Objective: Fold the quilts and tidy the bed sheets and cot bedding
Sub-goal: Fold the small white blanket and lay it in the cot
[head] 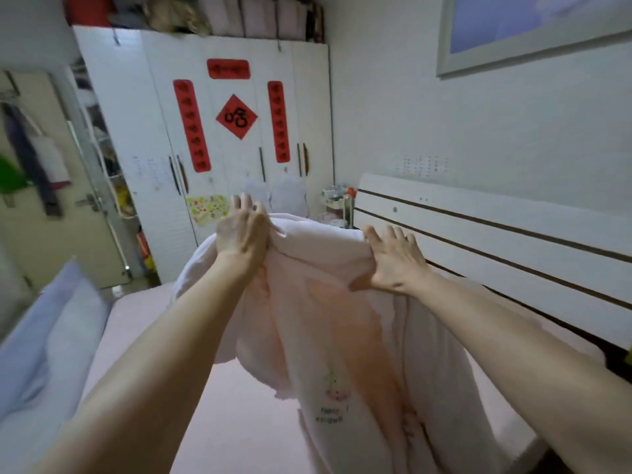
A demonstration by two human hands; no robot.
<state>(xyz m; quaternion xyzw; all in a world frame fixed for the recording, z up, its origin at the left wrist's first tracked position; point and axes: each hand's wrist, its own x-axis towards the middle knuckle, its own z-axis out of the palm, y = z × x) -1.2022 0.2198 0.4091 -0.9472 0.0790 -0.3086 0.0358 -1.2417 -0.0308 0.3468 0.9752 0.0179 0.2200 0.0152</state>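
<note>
Quilts number two in your view: one pale pink quilt (328, 323) lifted in front of you, and one blue quilt (51, 336) lying along the near left edge of the bed. You have two hands up, both on the pink one. Your left hand (243, 230) sits on top of its upper fold at the centre, thumb side pressed into the bunched cloth and fingers stretched over the far side; your right hand (393, 260) lies on the fold just to the right with fingers spread and the thumb tucked under the cloth, so each hand is clamped on the pink quilt. The quilt hangs down from that fold toward you, with a small printed figure and blurred lettering low on its near face. Beneath it stretches one pink bed sheet (246, 422), smooth across the mattress. To the right runs one white headboard (496, 230) with dark horizontal stripes, set against a white wall carrying one framed picture (533, 25) at the top right. At the far end stands one white wardrobe (205, 138) with four red paper decorations (236, 117) on its doors and bundles stacked on top. On the far left is one door (51, 186) with clothes hanging on it.
</note>
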